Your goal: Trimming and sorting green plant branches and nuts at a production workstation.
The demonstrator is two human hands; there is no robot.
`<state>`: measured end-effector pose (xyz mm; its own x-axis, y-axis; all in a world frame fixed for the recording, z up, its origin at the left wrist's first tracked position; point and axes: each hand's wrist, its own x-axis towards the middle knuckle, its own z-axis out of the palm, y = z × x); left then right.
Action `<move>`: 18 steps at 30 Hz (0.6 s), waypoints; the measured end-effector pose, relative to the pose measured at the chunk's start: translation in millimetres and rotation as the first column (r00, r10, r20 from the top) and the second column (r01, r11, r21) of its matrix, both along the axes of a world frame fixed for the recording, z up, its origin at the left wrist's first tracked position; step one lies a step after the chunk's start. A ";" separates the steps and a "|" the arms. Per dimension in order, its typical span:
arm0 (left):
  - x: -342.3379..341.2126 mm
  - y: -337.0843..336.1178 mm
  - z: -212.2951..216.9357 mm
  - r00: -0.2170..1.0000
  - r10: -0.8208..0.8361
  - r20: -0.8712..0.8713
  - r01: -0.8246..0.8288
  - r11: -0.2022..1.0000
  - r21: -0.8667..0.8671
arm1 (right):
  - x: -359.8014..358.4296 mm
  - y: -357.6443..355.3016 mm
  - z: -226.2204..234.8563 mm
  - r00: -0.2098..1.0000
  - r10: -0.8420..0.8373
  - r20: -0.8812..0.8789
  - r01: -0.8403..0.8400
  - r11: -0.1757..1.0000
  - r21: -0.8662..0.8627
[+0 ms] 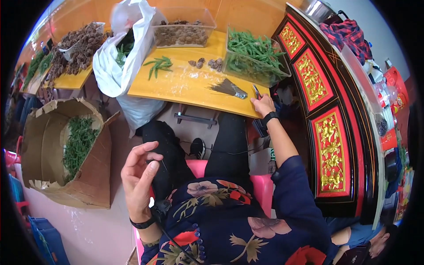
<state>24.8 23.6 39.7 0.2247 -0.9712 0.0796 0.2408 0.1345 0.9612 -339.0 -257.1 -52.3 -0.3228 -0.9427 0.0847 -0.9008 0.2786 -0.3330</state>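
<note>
My left hand [140, 176] is raised above my left thigh. Its thumb and fingers are closed loosely around a thin wire [164, 165], which barely shows against my dark trousers. At the right end of the yellow table, my right hand [264, 105] grips a small dark tool [256, 92] with a greyish end; its kind is hard to make out. Just left of that hand lies a fanned bundle of thin brown wires [227, 88], gathered at a shiny end. Several small pine cones [215, 65] and a few green artificial sprigs [159, 65] rest farther back.
Clear bins of pine cones [182, 35] and green sprigs [254, 55] stand along the table's back. A white plastic bag [117, 73] hangs at its left. A cardboard box [95, 176] with greenery sits on the floor. Carved red-and-gold panels [331, 152] rise at right.
</note>
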 end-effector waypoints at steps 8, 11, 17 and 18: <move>13.6 -0.3 16.6 0.990 0.128 0.062 -0.132 0.988 0.081 | 8.1 -5.5 -5.6 0.997 0.024 -0.075 -0.019 0.998 0.061; 7.2 -6.8 12.7 0.989 0.076 0.131 -0.096 0.984 0.153 | 6.8 -0.7 -9.7 0.997 0.038 -0.071 -0.039 0.999 -0.016; -9.0 -40.5 18.1 0.931 -0.138 0.338 0.057 0.969 0.241 | -0.2 8.5 -19.0 0.981 0.145 -0.129 -0.170 0.962 -0.213; -4.1 -51.0 14.2 0.956 -0.165 0.244 0.087 0.949 0.303 | 4.0 14.9 -14.6 0.975 0.169 -0.143 -0.209 0.914 -0.347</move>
